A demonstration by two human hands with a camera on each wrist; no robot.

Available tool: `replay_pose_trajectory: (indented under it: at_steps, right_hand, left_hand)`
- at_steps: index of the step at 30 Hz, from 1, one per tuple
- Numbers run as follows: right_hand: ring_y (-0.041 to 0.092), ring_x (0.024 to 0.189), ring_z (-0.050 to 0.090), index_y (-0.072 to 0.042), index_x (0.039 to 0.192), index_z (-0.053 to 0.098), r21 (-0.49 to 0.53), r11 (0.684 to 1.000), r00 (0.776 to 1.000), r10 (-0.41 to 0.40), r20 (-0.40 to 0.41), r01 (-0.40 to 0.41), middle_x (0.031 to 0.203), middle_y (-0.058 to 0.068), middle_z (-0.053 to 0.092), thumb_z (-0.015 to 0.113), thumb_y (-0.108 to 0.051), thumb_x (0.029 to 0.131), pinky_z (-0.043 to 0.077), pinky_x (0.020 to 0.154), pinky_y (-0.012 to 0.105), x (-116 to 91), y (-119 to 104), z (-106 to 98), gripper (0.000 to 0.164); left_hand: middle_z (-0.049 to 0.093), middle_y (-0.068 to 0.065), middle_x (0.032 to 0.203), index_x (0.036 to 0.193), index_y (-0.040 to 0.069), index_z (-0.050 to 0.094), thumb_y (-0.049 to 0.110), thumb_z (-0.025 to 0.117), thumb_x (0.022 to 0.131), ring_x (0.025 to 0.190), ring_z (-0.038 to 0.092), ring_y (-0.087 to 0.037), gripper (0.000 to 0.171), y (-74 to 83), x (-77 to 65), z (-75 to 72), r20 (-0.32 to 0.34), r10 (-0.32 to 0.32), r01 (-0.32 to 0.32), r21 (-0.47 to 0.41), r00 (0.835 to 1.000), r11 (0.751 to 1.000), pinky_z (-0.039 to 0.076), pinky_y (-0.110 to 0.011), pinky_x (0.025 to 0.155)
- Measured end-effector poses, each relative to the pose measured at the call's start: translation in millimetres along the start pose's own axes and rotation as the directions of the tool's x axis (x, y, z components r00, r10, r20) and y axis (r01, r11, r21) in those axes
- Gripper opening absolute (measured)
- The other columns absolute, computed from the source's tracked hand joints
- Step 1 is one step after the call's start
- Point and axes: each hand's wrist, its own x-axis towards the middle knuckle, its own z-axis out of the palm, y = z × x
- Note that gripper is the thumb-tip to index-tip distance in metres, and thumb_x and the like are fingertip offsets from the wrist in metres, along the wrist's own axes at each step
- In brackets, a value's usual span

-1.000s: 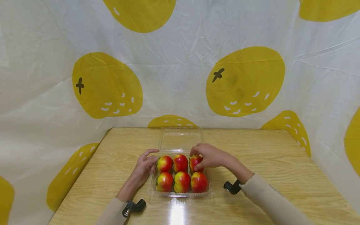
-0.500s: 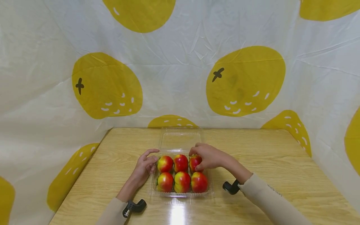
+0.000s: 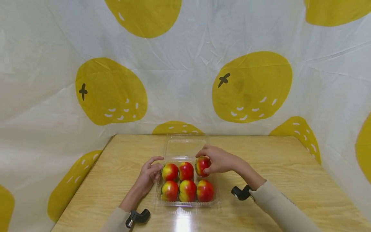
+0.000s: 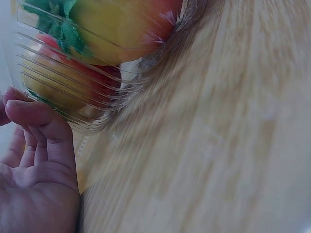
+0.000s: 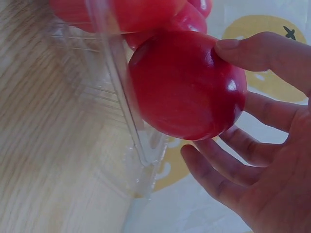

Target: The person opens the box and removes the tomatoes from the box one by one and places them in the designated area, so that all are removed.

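Red-and-yellow fruit [image 3: 202, 166] sits between the thumb and fingers of the right hand [image 3: 218, 159], the thumb on its near right side and the fingers round its far side. It is at the far right corner of the clear box [image 3: 188, 204]; the right wrist view shows most of it above the rim. The box's right wall runs just beside it, and the tabletop [image 3: 275, 174] stretches away to the right. Five other fruits [image 3: 186, 170] lie in the box: two to the left in the far row, three in the near row. On the far side lies the opened lid [image 3: 186, 147]. The left hand [image 3: 148, 175] is at the far left corner, fingers bent near the wall; whether they pinch it, I cannot tell.
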Motion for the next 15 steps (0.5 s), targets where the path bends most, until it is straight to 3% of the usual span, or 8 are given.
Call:
replay_pose_trajectory:
  at_steps: [10, 15]
  right_hand:
    - [0.017, 0.097, 0.056, -0.002, 0.138, 0.061, 0.021, 1.000, 1.000, -0.017, -0.004, 0.017, 0.122, 0.012, 0.060, 0.080, -0.014, 0.083, 0.053, 0.080, 0.027, -5.7, -3.2, -10.5, 0.059]
    - [0.017, 0.097, 0.056, -0.002, 0.136, 0.062, 0.048, 0.999, 1.000, -0.019, -0.015, 0.020, 0.123, 0.011, 0.060, 0.079, -0.013, 0.084, 0.053, 0.078, 0.024, -9.1, -3.6, -15.4, 0.056]
  left_hand:
    - [0.064, 0.009, 0.075, 0.134, 0.010, 0.052, 0.005, 0.052, 0.105, 0.050, 0.053, -0.002, 0.030, -0.9, 0.1, -0.3, 0.028, 0.023, -0.022, -0.016, 0.999, 1.000, 0.040, -0.015, 0.045]
    - [0.064, 0.009, 0.075, 0.134, 0.010, 0.052, 0.005, 0.052, 0.104, 0.049, 0.053, -0.002, 0.030, -1.6, -0.2, -0.7, 0.028, 0.025, -0.024, -0.011, 0.999, 1.000, 0.040, -0.015, 0.045]
